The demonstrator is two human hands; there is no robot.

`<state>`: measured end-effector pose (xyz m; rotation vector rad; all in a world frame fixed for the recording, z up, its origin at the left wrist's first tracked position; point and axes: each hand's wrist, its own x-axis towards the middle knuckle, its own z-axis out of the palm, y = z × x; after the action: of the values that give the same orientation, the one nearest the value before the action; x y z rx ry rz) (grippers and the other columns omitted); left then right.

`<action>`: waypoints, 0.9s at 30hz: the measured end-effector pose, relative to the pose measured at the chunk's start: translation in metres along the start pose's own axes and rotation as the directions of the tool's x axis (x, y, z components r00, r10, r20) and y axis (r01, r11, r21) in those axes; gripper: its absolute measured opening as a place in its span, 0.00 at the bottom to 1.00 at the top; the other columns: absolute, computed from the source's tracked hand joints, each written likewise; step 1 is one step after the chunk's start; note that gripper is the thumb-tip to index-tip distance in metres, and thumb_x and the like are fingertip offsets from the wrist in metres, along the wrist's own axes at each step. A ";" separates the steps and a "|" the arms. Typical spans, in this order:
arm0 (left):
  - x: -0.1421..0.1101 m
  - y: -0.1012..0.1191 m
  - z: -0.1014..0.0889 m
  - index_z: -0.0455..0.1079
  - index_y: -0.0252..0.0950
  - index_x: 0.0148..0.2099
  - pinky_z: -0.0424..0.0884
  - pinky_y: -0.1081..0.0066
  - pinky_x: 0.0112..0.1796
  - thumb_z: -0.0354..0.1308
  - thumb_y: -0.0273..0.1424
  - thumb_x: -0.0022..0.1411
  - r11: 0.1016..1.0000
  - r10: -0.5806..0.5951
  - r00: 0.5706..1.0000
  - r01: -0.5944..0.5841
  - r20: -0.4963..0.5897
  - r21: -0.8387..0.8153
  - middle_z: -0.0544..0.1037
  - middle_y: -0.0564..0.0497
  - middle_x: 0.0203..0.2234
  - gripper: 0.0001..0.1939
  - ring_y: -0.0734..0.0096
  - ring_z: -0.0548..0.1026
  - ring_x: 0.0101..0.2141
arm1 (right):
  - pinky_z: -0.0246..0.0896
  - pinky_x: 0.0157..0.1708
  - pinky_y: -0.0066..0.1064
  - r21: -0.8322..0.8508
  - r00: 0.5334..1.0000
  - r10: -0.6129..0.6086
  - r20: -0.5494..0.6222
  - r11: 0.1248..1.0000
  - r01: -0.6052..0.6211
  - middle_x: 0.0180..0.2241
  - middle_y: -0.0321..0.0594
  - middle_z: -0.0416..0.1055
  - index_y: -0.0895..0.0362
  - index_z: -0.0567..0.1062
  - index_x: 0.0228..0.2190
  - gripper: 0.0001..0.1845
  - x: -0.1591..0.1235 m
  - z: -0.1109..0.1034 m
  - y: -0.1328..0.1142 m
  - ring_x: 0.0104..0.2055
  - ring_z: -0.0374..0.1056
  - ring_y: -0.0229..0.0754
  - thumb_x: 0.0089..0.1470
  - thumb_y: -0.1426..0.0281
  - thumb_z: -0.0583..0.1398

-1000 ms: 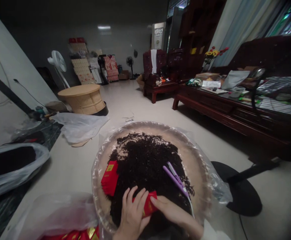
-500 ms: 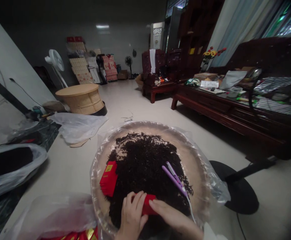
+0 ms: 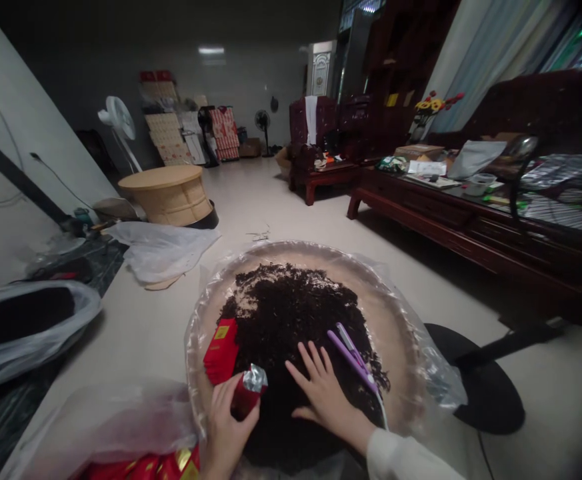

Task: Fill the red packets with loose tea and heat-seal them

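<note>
Your left hand [image 3: 231, 417] holds one red, narrow packet [image 3: 245, 398] with a silver foil end [image 3: 255, 378], thumb and fingers closed around its sides. The packet is over the near-left part of the tray, its long axis tilted off upright, foil end up and leaning right; you cannot tell what is inside it.

Your right hand [image 3: 318, 390] is bare of any load, fingers spread wide, palm down over the dark, loose, dry leaves [image 3: 295, 310]; whether it touches them you cannot tell.

These leaves heap across the middle of one large, round, tan tray [image 3: 403, 363] lined with clear plastic. By its left edge lies one stack of flat red packets with a yellow label [image 3: 223, 353], too tightly layered to count. Toward its right edge lies one purple, two-armed tool [image 3: 353, 360], arms parted and pointing to the far left, its white cord [image 3: 383, 410] running to the near right.

Outside the tray's near-left edge, one translucent plastic bag [image 3: 115, 413] contains several red-and-gold packets [image 3: 153, 467]. Farther left, one whitish plastic bag [image 3: 83, 303] holds a dark mass [image 3: 18, 317].
</note>
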<state>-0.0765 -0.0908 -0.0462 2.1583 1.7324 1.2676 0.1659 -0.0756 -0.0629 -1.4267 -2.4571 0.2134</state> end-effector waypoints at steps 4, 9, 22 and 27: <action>-0.001 -0.005 -0.003 0.71 0.35 0.47 0.77 0.62 0.34 0.60 0.36 0.54 0.999 -0.036 0.999 0.036 -0.027 0.010 0.79 0.44 0.36 0.18 0.59 0.77 0.37 | 0.34 0.59 0.66 -0.043 0.994 -0.110 0.005 0.993 0.110 0.68 0.56 0.38 0.47 0.51 0.64 0.60 0.044 -0.011 -0.008 0.67 0.33 0.70 0.34 0.48 0.70; 0.001 0.001 -0.002 0.71 0.35 0.47 0.77 0.61 0.36 0.60 0.35 0.55 0.999 -0.034 0.999 0.034 -0.022 0.001 0.79 0.45 0.36 0.17 0.59 0.77 0.38 | 0.32 0.61 0.61 -0.047 0.960 -0.271 0.075 0.960 0.275 0.64 0.55 0.51 0.51 0.58 0.61 0.53 0.089 -0.034 -0.022 0.66 0.39 0.69 0.38 0.43 0.65; 0.007 0.011 0.004 0.71 0.35 0.46 0.77 0.61 0.36 0.60 0.35 0.55 0.999 -0.010 1.000 0.009 -0.023 -0.051 0.78 0.45 0.35 0.16 0.59 0.77 0.36 | 0.57 0.36 0.36 -0.088 0.891 -0.447 -0.084 0.894 0.440 0.34 0.43 0.71 0.56 0.74 0.29 0.13 0.058 -0.027 -0.001 0.36 0.62 0.44 0.59 0.61 0.57; 0.009 0.016 0.008 0.71 0.35 0.47 0.77 0.61 0.36 0.60 0.33 0.55 0.997 0.007 1.000 -0.007 -0.002 -0.082 0.78 0.44 0.36 0.17 0.59 0.77 0.37 | 0.59 0.32 0.33 0.271 0.909 -0.189 -0.372 0.914 0.301 0.33 0.44 0.71 0.55 0.76 0.28 0.13 0.052 -0.035 0.000 0.34 0.63 0.42 0.60 0.63 0.56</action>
<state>-0.0591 -0.0856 -0.0374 2.1204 1.6450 1.3179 0.1531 -0.0310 -0.0203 -0.9143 -2.1675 0.2736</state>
